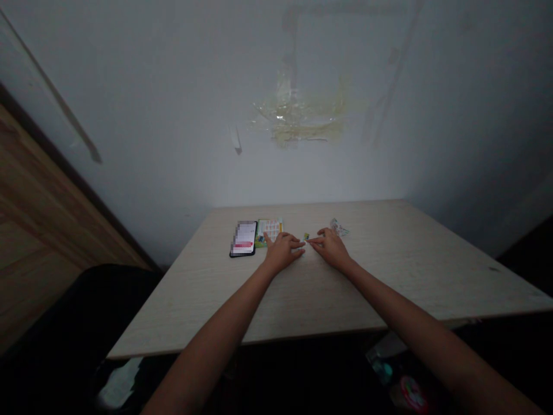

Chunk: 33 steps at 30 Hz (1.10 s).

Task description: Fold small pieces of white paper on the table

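Well, both grips lie released, the left hand [283,252] and right hand [329,248] flat on the table [389,259]; a careless finger sweep could flick the tiny green-yellow tag [306,236] away.

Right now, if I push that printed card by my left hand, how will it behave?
The printed card looks thin and flat, so it is probably light and may flex if lifted by one edge. Lying flat on the smooth pale desk, it would likely slide rather than roll or tip. Your left hand is right beside it.
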{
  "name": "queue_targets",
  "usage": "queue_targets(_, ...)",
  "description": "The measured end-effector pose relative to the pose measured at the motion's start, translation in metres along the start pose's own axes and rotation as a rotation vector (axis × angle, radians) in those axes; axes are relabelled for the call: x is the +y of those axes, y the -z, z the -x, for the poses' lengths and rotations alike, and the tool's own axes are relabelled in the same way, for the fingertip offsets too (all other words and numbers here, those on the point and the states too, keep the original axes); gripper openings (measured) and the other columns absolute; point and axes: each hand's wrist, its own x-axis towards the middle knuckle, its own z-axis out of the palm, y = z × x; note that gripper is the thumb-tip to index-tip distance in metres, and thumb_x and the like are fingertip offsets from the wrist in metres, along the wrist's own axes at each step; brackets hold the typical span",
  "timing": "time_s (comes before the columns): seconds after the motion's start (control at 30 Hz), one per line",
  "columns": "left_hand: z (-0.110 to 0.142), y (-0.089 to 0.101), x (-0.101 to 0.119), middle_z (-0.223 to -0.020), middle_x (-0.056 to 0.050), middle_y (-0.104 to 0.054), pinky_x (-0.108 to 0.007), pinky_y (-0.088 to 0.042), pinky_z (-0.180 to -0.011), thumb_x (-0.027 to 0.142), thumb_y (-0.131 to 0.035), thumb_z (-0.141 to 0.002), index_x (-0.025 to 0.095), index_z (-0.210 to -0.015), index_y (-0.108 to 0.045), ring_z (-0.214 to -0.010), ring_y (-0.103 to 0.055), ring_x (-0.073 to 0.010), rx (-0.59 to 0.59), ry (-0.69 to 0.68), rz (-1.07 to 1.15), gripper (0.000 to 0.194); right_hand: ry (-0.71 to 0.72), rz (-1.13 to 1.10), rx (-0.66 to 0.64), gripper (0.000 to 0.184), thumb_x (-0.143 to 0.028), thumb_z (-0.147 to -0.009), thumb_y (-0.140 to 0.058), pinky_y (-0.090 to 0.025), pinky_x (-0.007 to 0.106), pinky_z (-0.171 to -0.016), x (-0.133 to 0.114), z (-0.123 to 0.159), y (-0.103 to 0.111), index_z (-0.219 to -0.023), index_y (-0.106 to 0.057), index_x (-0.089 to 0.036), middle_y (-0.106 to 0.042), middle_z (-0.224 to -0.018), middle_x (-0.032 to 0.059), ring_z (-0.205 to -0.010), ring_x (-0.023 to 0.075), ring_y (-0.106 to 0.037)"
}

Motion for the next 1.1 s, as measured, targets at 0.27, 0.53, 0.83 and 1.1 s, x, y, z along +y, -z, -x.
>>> queue_targets(0.27,-0.001,-0.001,0.0,-0.123,0.002,-0.069,-0.082,0.012,-0.103,0.05,-0.061,-0.089,0.043,-0.113,-0.071,-0.128,-0.045,-0.0297,0.006,-0.001,0.019,0.026,-0.04,0.064,-0.016,0.028,-0.039,-0.095,-0.055,-0.042,0.043,-0.1,0.002,-0.002,-0.003,-0.116,-0.073,-0.033,-0.057,-0.115,0.0111,-0.112,0.0261,-0.052)
queue_targets(0.53,-0.001,0.001,0.001,-0.123,0.002,-0.069,-0.081,0.013,-0.103,0.05,-0.06,-0.09,0.043,-0.113,-0.07,-0.129,-0.045,-0.0286,-0.01,0.012,0.027,0.026,-0.111,0.16,-0.054,0.033,-0.041,-0.098,-0.048,-0.039,0.042,-0.102,-0.009,-0.002,0.005,-0.126,-0.066,-0.038,-0.056,-0.123,0.0099,-0.115,0.0265,-0.05)
queue_targets(0.83,0.002,0.004,0.003,-0.123,0.002,-0.068,-0.08,0.015,-0.103,0.051,-0.057,-0.092,0.045,-0.117,-0.068,-0.128,-0.045,-0.0278,-0.012,-0.003,0.01,0.028,-0.07,0.096,-0.027,0.034,-0.036,-0.095,-0.054,-0.037,0.045,-0.104,-0.006,-0.003,0.004,-0.127,-0.066,-0.033,-0.055,-0.129,0.011,-0.121,0.0272,-0.049)
queue_targets(1.1,0.003,0.002,0.008,-0.124,0.001,-0.067,-0.079,0.015,-0.104,0.052,-0.053,-0.093,0.044,-0.118,-0.068,-0.126,-0.045,-0.0273,-0.008,-0.018,-0.004,0.029,0.039,-0.078,-0.03,0.022,-0.035,-0.092,-0.059,-0.044,0.038,-0.097,-0.002,-0.005,0.005,-0.1,-0.077,-0.026,-0.067,-0.109,0.0065,-0.105,0.0212,-0.057)
